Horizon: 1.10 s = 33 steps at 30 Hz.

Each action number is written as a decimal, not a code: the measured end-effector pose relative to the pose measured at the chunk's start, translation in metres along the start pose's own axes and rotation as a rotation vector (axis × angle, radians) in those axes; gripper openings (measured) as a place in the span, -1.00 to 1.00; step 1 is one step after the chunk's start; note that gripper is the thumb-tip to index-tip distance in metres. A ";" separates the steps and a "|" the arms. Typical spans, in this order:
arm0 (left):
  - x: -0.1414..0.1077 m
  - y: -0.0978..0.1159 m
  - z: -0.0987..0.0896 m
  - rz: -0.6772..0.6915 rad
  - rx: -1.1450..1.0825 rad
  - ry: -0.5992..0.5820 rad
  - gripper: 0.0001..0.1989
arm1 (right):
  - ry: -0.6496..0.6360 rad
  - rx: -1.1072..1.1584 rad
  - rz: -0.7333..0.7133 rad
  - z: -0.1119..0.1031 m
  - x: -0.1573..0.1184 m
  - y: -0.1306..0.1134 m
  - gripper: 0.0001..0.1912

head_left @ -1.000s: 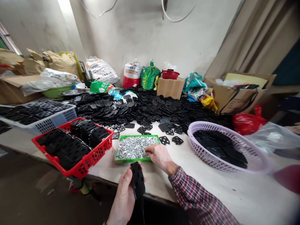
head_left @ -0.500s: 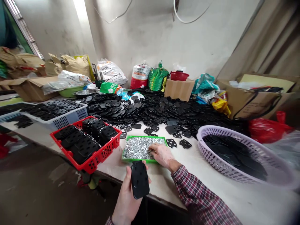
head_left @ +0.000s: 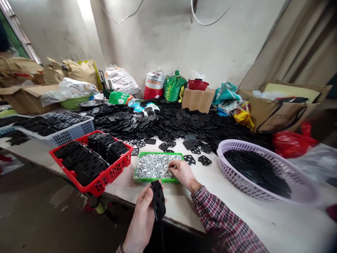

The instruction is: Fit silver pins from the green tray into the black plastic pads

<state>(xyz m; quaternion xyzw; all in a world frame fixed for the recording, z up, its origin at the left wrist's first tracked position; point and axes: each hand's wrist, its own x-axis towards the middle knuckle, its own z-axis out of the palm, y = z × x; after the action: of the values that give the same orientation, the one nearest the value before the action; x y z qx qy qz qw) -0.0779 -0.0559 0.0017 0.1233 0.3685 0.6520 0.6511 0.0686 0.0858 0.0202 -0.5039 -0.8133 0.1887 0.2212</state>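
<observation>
from where i stand, the thick, black, round-cornered piece (head_left: 158, 203) sits in the left hand (head_left: 143, 211), tilted up just past the front edge of the pale, smooth-topped desk (head_left: 184, 207). that grip is firm, thumb on one side and fingers wrapped behind. i'd judge the piece light and stiff, probably hard plastic, its faint sheen hinting at a slippery face; the long side edges look the best place to hold it, leaving the holed face open.

the right hand (head_left: 183, 172) reaches over the shallow, bright green plastic tray (head_left: 142, 181), fingertips drawn together among the small, slim, silvery metal pins (head_left: 151, 165). whether that grip has caught a pin, i cannot tell. they look hard, light and apt to roll, so a fingertip pinch across the shank should suit.

to the left, the red, lattice-walled plastic basket (head_left: 114, 175) holds neat black stacks; to the right, the lilac, oval, slotted basket (head_left: 237, 182) holds flat, smooth black plates (head_left: 260, 172).
</observation>
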 end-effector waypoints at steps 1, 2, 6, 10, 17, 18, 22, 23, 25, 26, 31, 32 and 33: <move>0.001 -0.001 0.001 0.026 0.024 -0.025 -0.59 | 0.001 0.019 0.003 -0.001 -0.001 0.001 -0.80; 0.001 -0.002 0.003 0.050 0.050 -0.055 -0.62 | 0.001 0.037 0.002 -0.002 -0.002 0.002 -0.80; 0.007 -0.003 0.005 0.120 0.175 -0.099 -0.63 | 0.007 0.103 -0.025 -0.008 -0.007 -0.002 -0.75; 0.014 0.001 0.004 0.246 0.437 -0.046 -0.59 | 0.019 0.195 -0.066 -0.017 -0.022 -0.015 -0.76; 0.020 0.004 0.014 0.531 0.896 0.015 -0.50 | 0.053 0.518 -0.123 -0.031 -0.057 -0.039 -0.85; 0.019 0.004 0.016 0.579 0.931 0.023 -0.50 | 0.055 0.521 -0.116 -0.032 -0.059 -0.040 -0.86; 0.016 0.005 0.024 0.599 0.914 0.016 -0.52 | 0.078 0.449 -0.129 -0.036 -0.064 -0.042 -0.83; 0.016 0.006 0.027 0.554 0.879 0.003 -0.52 | 0.090 0.419 -0.138 -0.037 -0.064 -0.042 -0.82; 0.016 0.006 0.032 0.440 0.797 -0.038 -0.54 | 0.111 0.379 -0.153 -0.038 -0.065 -0.042 -0.80; 0.017 0.006 0.034 0.386 0.756 -0.063 -0.55 | 0.119 0.372 -0.155 -0.039 -0.064 -0.041 -0.79; 0.022 0.001 0.046 0.256 0.533 -0.158 -0.64 | 0.170 0.453 -0.115 -0.040 -0.059 -0.034 -0.80; 0.023 -0.001 0.047 0.235 0.485 -0.165 -0.65 | 0.176 0.498 -0.098 -0.040 -0.058 -0.032 -0.81; 0.023 -0.002 0.048 0.213 0.446 -0.165 -0.66 | 0.178 0.545 -0.083 -0.039 -0.057 -0.030 -0.82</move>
<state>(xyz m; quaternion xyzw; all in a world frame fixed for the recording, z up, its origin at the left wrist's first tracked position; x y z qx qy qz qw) -0.0489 -0.0189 0.0265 0.3547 0.4337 0.6074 0.5632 0.0904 0.0247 0.0586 -0.4069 -0.7299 0.3460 0.4266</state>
